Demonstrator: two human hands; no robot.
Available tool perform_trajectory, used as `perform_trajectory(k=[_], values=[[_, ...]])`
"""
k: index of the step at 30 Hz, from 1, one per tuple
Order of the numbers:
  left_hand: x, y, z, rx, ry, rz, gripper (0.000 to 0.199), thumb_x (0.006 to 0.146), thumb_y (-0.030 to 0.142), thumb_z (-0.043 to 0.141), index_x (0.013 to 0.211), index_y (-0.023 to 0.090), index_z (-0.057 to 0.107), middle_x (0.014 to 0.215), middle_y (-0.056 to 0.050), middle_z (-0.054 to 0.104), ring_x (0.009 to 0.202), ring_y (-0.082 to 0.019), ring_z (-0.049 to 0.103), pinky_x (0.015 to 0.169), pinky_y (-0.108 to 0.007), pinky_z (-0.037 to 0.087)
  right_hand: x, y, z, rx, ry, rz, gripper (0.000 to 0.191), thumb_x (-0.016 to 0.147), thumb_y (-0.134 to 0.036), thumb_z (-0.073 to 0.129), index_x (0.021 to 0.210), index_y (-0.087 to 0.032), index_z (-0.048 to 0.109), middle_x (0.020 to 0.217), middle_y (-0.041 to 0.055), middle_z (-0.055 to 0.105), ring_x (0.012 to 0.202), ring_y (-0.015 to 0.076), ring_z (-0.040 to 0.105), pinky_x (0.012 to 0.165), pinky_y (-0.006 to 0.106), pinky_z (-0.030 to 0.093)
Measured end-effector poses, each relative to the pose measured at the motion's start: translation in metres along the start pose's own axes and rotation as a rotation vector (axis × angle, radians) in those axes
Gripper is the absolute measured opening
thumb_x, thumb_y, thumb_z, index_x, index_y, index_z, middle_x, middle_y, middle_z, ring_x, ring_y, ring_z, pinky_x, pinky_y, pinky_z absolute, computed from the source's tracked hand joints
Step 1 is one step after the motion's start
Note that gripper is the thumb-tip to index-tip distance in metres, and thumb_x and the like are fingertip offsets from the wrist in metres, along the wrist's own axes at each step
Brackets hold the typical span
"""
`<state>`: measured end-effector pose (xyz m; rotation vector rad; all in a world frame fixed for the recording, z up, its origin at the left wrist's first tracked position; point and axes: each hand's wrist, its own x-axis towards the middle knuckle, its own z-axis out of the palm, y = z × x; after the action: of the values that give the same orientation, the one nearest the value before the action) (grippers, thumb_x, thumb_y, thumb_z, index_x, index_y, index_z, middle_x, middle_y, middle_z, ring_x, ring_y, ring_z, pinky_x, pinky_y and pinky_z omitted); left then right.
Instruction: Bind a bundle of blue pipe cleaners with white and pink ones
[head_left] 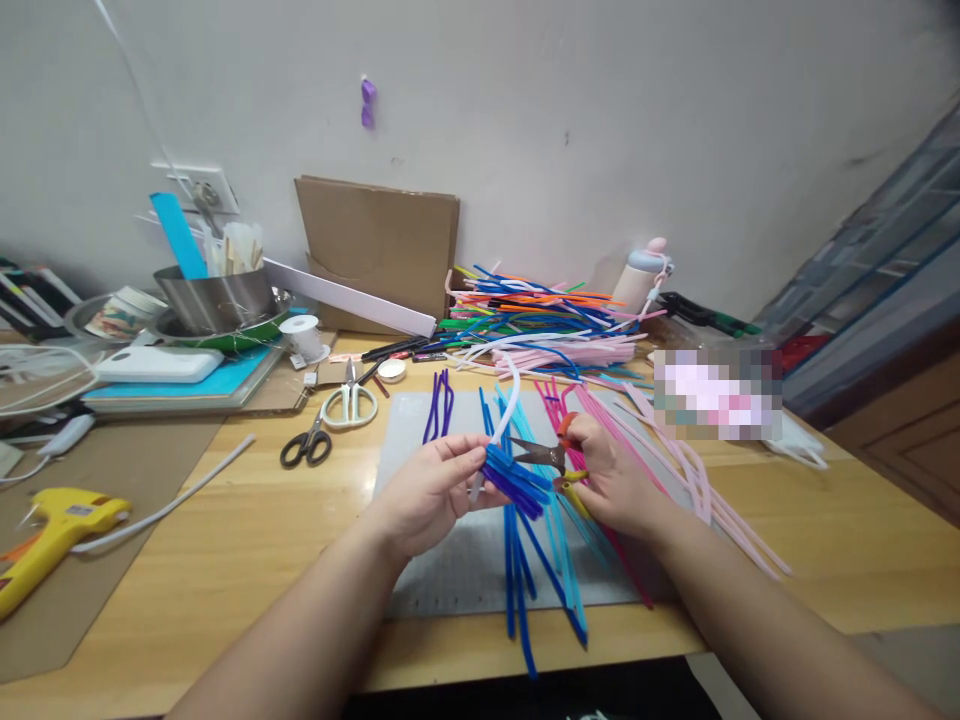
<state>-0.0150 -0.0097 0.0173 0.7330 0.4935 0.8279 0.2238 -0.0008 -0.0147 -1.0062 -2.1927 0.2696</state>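
My left hand (446, 485) pinches a bundle of blue and purple pipe cleaners (517, 480) above a grey mat (442, 585). A white pipe cleaner (510, 400) curves up from the same bundle. In my right hand (619, 480) are scissors (544, 455) with red and yellow handles, their blades parted and pointing left at the bundle's upper edge. On the mat lie loose blue pipe cleaners (511, 580), light blue ones (566, 560), purple ones (439, 405) and pink ones (615, 430), partly hidden by my hands.
Behind the mat, a pile of coloured pipe cleaners (540, 310) lies before cardboard (382, 250). Two more scissors, black-handled (306, 447) and white-handled (349, 405), rest left of the mat. A yellow glue gun (64, 530) is far left; a bottle (641, 280) stands behind.
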Motion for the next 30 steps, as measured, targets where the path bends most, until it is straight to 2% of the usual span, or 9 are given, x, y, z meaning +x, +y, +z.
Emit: perform_trajectory(k=[5,12,20,26,30], values=[[-0.001,0.000,0.001,0.015,0.006,0.001,0.014,0.078,0.020,0.058,0.089,0.012,0.061,0.076,-0.005,0.063,0.066,-0.012,0.058,0.070,-0.032,0.048,0.002,0.001,-0.005,-0.026,0.005,-0.010,0.035,0.071,-0.024,0.060,0.099,-0.021,0.039,0.094,0.0067,0.046,0.082,0.0207,0.047,0.072,0.037,0.042],[0.003,-0.006,-0.001,0.145,0.111,0.050,0.013,0.072,0.021,0.065,0.081,0.012,0.063,0.071,-0.002,0.062,0.061,-0.009,0.056,0.066,-0.027,0.047,0.010,-0.008,-0.006,-0.048,-0.020,-0.036,0.036,0.069,-0.020,0.062,0.099,-0.019,0.043,0.095,0.0078,0.049,0.083,0.0201,0.050,0.071,0.035,0.044],[0.005,-0.006,0.000,0.138,0.196,0.027,0.012,0.067,0.019,0.069,0.076,0.014,0.063,0.073,-0.001,0.064,0.068,-0.010,0.058,0.069,-0.026,0.045,0.020,-0.011,-0.004,-0.089,-0.030,-0.089,0.037,0.068,-0.028,0.066,0.096,-0.019,0.044,0.093,0.0076,0.051,0.083,0.0205,0.050,0.072,0.035,0.043],[0.003,-0.005,-0.002,0.059,0.155,-0.051,0.010,0.068,0.018,0.068,0.076,0.014,0.064,0.072,0.000,0.065,0.066,-0.010,0.058,0.064,-0.024,0.044,0.024,-0.008,0.002,-0.100,-0.027,-0.173,0.044,0.066,-0.027,0.066,0.100,-0.020,0.039,0.092,0.0076,0.051,0.083,0.0221,0.049,0.072,0.038,0.042],[0.003,-0.003,-0.002,0.034,0.140,-0.057,0.009,0.070,0.018,0.066,0.077,0.013,0.064,0.075,-0.002,0.066,0.068,-0.010,0.059,0.067,-0.025,0.045,0.023,-0.005,0.007,-0.133,0.004,-0.164,0.043,0.067,-0.028,0.066,0.099,-0.020,0.039,0.092,0.0081,0.050,0.083,0.0225,0.048,0.070,0.038,0.041]])
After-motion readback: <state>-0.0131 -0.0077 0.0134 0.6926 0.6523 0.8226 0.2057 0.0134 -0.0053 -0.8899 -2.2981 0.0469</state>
